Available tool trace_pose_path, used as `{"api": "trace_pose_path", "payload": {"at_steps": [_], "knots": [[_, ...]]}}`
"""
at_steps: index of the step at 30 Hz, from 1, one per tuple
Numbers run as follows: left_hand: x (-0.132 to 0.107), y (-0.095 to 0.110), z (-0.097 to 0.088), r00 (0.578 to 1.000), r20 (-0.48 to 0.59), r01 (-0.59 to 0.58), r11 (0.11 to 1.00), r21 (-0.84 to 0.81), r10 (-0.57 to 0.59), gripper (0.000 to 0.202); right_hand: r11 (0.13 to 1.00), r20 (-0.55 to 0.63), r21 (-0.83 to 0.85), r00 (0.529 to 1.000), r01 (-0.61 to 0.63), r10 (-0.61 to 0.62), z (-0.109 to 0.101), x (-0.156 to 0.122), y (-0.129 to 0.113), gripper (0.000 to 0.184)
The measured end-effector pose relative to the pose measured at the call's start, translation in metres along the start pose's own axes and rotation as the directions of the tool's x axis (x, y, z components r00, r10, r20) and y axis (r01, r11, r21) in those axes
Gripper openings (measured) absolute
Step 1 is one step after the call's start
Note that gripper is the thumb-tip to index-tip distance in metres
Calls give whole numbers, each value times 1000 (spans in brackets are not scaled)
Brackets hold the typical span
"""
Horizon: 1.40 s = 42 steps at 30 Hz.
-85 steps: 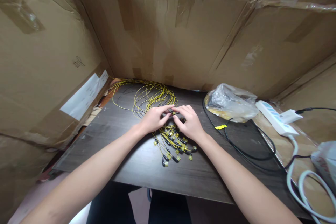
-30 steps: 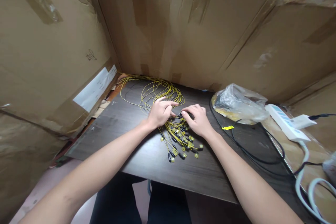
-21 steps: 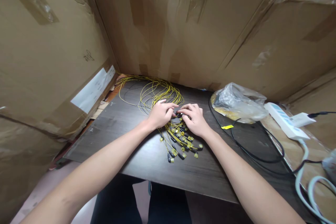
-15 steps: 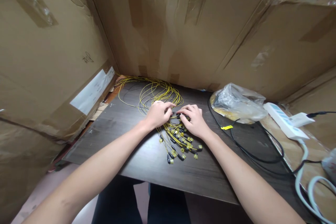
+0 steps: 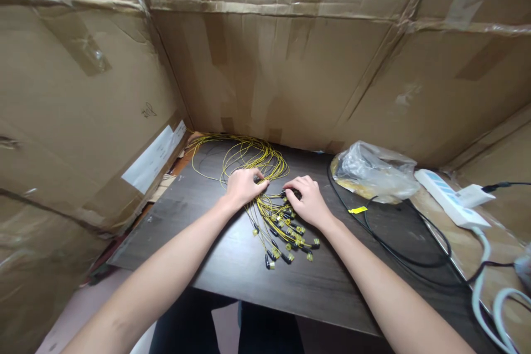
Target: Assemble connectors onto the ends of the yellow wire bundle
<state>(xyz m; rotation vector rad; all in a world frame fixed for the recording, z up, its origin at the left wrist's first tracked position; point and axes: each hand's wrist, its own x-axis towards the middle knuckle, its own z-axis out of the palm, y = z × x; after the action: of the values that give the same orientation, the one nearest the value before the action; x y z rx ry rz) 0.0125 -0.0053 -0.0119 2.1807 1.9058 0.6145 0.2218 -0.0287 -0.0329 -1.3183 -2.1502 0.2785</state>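
Observation:
A coil of thin yellow cables (image 5: 244,155) lies on the dark wooden table (image 5: 232,257), and its ends fan toward me as a cluster of small yellow and black connectors (image 5: 286,238). My left hand (image 5: 243,187) rests on the cables where the coil meets the bundle, with its fingers curled and pinching some strands. My right hand (image 5: 305,199) sits just to the right, fingers bent over a small black connector at the top of the cluster. The two hands are a few centimetres apart.
Cardboard walls (image 5: 282,77) enclose the table at the back and left. A crumpled clear plastic bag (image 5: 373,171) lies at right, beside a black cable (image 5: 398,254) with a yellow tag (image 5: 357,210). A white power strip (image 5: 442,196) and white cord (image 5: 483,293) are at far right.
My hands, pinched together over one connector earlier, have drawn slightly apart; the left has slid left onto the cable bundle. The view has tilted a little upward.

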Motion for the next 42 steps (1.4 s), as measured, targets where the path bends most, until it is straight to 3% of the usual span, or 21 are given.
{"api": "trace_pose_path", "payload": {"at_steps": [19, 23, 26, 29, 32, 36, 42], "knots": [[0, -2, 2, 998, -53, -20, 997, -71, 17, 18, 998, -13, 53, 1000, -13, 14, -1, 2, 2, 26], [0, -1, 0, 994, -82, -82, 995, -61, 77, 22, 990, -78, 120, 993, -81, 91, -3, 4, 6, 27], [-2, 3, -2, 972, -130, -203, 977, -64, 194, 23, 971, -156, 167, 968, -170, 196, -6, 6, 10, 28], [-7, 8, -1, 932, -86, -357, 933, -44, 352, 22, 963, -154, 130, 954, -238, 256, -11, 6, 13, 28], [-11, 13, 1, 899, -5, -437, 898, -51, 437, 20, 956, -93, 26, 952, -291, 293, -15, 4, 14, 29], [-13, 15, 4, 890, 37, -452, 889, -67, 455, 20, 945, -68, -71, 947, -318, 314, -16, 4, 12, 28], [-12, 15, 9, 914, 40, -400, 912, -87, 405, 17, 947, -59, -61, 948, -316, 313, -13, 4, 9, 29]]}}
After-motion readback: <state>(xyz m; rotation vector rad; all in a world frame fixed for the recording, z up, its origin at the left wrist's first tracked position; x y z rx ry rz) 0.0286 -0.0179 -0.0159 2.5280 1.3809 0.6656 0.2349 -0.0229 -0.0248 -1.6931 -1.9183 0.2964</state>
